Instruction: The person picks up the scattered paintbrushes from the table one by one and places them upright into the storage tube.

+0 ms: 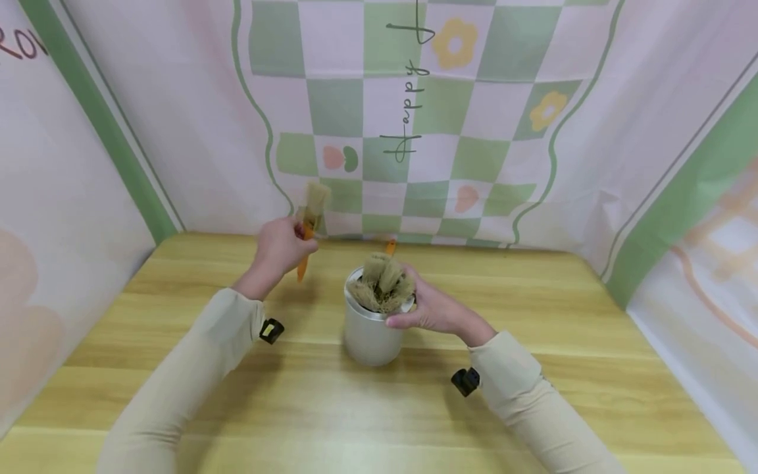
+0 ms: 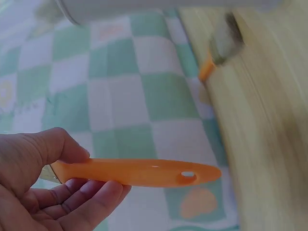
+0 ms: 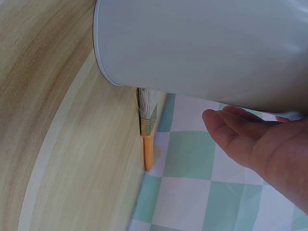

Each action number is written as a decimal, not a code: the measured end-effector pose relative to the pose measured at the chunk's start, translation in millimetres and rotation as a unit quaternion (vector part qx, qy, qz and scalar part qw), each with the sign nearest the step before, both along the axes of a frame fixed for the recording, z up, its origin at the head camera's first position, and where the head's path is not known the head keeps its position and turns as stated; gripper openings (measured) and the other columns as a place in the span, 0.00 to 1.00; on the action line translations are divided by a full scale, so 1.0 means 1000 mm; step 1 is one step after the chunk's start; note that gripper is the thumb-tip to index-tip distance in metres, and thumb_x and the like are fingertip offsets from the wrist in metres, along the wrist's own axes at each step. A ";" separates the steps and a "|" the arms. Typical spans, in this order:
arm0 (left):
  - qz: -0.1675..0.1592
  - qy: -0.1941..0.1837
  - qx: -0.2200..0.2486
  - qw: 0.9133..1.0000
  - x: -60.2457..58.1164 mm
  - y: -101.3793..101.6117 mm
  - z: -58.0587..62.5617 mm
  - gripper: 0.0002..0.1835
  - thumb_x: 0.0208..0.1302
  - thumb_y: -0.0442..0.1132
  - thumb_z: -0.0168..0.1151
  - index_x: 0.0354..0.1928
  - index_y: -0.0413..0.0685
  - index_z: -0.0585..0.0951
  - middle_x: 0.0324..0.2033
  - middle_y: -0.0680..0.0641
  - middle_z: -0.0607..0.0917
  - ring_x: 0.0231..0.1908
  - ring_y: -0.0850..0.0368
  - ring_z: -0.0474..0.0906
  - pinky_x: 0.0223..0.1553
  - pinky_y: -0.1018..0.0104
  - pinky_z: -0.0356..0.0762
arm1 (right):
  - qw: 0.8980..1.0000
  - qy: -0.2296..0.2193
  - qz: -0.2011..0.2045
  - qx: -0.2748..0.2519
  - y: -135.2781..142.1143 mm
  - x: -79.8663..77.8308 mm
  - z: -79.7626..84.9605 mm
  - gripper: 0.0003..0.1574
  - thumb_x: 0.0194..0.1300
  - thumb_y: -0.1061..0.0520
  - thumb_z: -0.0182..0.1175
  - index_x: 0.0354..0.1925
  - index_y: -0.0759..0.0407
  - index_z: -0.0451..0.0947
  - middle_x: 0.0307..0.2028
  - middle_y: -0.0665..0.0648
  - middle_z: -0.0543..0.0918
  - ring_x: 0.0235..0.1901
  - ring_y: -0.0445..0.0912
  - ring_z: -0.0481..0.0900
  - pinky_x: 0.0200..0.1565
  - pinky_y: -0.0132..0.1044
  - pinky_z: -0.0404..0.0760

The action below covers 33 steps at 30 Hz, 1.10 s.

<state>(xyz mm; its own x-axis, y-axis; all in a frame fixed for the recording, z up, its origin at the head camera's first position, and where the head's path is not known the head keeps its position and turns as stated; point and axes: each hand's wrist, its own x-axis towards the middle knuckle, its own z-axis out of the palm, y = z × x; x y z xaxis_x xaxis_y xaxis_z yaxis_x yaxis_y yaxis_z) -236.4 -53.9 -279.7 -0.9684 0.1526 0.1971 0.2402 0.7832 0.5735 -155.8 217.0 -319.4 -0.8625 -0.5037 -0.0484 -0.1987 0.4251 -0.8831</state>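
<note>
My left hand (image 1: 279, 247) pinches a paintbrush (image 2: 139, 172) by its orange handle, raised over the back left of the table with its pale bristles upward. A grey-white metal can (image 1: 373, 339) stands upright near the middle of the table. Several brush heads (image 1: 381, 283) fill its opening, bristles up. My right hand (image 1: 438, 306) grips the can from the right, thumb at the front rim and fingers along the far side. Behind the can, another orange-handled paintbrush (image 3: 147, 125) lies on the table, mostly hidden by the can in the head view.
The wooden table (image 1: 331, 415) runs back to a hanging checkered cloth (image 1: 385, 99) in green and white. Printed cloth also hangs on the left and right sides. A small black device (image 1: 271, 331) sits by each wrist.
</note>
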 end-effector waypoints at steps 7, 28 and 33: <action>-0.048 0.017 0.031 0.998 0.021 0.020 0.019 0.08 0.54 0.39 0.61 0.32 0.42 0.81 0.32 0.43 0.87 0.33 0.49 0.81 0.38 0.60 0.76 | 1.000 -0.007 -0.002 -0.006 0.000 0.000 0.002 0.71 0.50 0.47 0.74 0.75 0.56 0.37 0.71 0.67 0.57 0.70 0.63 0.59 0.70 0.61 0.55; -0.092 0.078 0.139 0.983 0.055 0.037 0.066 0.05 0.56 0.36 0.65 0.33 0.42 0.82 0.30 0.43 0.86 0.31 0.53 0.82 0.35 0.62 0.80 | 1.000 -0.010 -0.010 -0.003 -0.001 0.001 0.002 0.72 0.49 0.45 0.74 0.75 0.55 0.37 0.71 0.66 0.56 0.70 0.62 0.58 0.70 0.60 0.56; -0.113 0.075 0.155 0.979 0.060 0.043 0.065 0.05 0.56 0.34 0.64 0.34 0.41 0.82 0.30 0.42 0.87 0.31 0.53 0.83 0.34 0.62 0.82 | 1.000 -0.012 -0.010 -0.004 -0.001 0.001 0.001 0.71 0.50 0.46 0.74 0.75 0.55 0.37 0.71 0.66 0.56 0.70 0.61 0.59 0.70 0.60 0.56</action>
<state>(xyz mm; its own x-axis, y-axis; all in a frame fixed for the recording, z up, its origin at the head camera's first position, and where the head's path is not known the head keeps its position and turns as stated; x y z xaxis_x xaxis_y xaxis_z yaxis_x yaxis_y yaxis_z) -176.2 -11.1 -214.4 -0.8740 0.2694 0.4044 0.4859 0.4955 0.7200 -154.8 215.9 -318.5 -0.8709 -0.4870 -0.0656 -0.1682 0.4209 -0.8914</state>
